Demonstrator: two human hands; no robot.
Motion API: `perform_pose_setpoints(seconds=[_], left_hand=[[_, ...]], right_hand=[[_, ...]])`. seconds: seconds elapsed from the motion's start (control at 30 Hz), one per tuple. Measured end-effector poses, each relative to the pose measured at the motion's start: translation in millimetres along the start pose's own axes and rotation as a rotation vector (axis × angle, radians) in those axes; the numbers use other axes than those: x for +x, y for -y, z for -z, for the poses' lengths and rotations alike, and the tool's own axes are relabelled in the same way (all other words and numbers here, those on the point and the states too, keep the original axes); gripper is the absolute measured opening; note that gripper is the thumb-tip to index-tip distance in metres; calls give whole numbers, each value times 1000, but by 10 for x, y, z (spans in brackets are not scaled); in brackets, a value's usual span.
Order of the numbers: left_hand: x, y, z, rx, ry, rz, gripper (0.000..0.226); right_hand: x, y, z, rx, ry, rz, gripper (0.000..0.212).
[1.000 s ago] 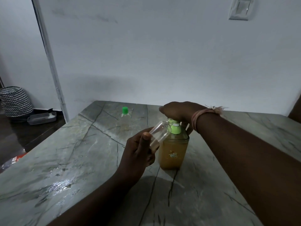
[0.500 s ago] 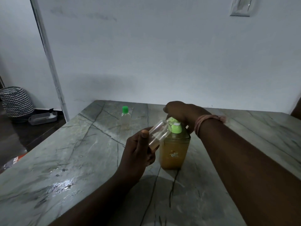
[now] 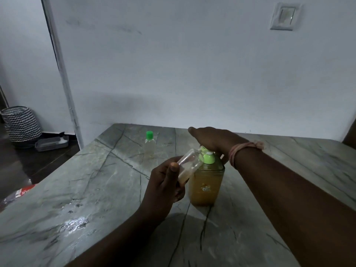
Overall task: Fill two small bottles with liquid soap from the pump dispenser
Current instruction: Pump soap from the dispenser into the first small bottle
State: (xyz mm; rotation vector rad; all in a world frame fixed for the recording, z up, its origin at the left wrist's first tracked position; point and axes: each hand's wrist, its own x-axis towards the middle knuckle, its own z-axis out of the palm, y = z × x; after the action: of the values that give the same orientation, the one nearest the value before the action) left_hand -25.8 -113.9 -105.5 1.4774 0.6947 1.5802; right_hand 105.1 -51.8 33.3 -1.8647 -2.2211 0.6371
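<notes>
1. Your right hand [image 3: 210,140] has lifted and flattened since half a second ago: then it was curled down over the pump head, and now the palm lies open across the top of the pump dispenser [image 3: 206,182], fingers stretched toward the upper left of the frame. I read that as the release at the end of one press, or the start of the next.
2. Your left hand [image 3: 163,182] has barely moved. It is still wrapped around the open small bottle [image 3: 189,164], thumb along its near side, holding it tilted with its mouth up against the green nozzle at the centre of the frame.
3. A shallow amber layer sits in the low end of that bottle; most of it looks clear, so I judge this fill to be at an early stage and needing more strokes.
4. The capped bottle [image 3: 149,144] stands upright on the bench [image 3: 96,189], well apart toward the upper left of the dispenser, green cap on. Whether it holds soap is hard to tell; it looks pale.
5. Keep the mouth tight to the nozzle: the bench already shows wet patches at lower left, and a tilted bottle can dribble.
</notes>
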Motion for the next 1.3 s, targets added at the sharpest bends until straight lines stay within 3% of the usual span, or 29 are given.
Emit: perform_pose_setpoints(seconds=[0.17,0.23,0.37,0.53,0.7,0.8,1.0,1.13,1.3], left_hand=[[-19,-50,-15,9,1,3,67],[-21,-66,-20,7,11,8,65],[-8,-52,-27,-8,2,7,63],[-11,-34,-27,21,-14,20,69],[-16,-6,-8,23,-26,20,79],[4,-3,-4,33,-25,13,74],[-25,-39,-17,21,-17,27,68],[1,-66,-23,18,8,38,67],[-17,-28,-11,18,11,42,71]], right_hand=[[28,3,185,149,74,-117,82],[58,29,185,191,-5,-107,77],[63,60,31,45,-112,-8,49],[99,83,29,-22,-93,-8,41],[158,52,47,14,-93,-10,49],[225,-22,-45,17,-162,15,50],[153,73,37,-6,-102,-22,49],[218,19,6,30,-202,-15,56],[181,23,-48,-65,-174,-35,49]])
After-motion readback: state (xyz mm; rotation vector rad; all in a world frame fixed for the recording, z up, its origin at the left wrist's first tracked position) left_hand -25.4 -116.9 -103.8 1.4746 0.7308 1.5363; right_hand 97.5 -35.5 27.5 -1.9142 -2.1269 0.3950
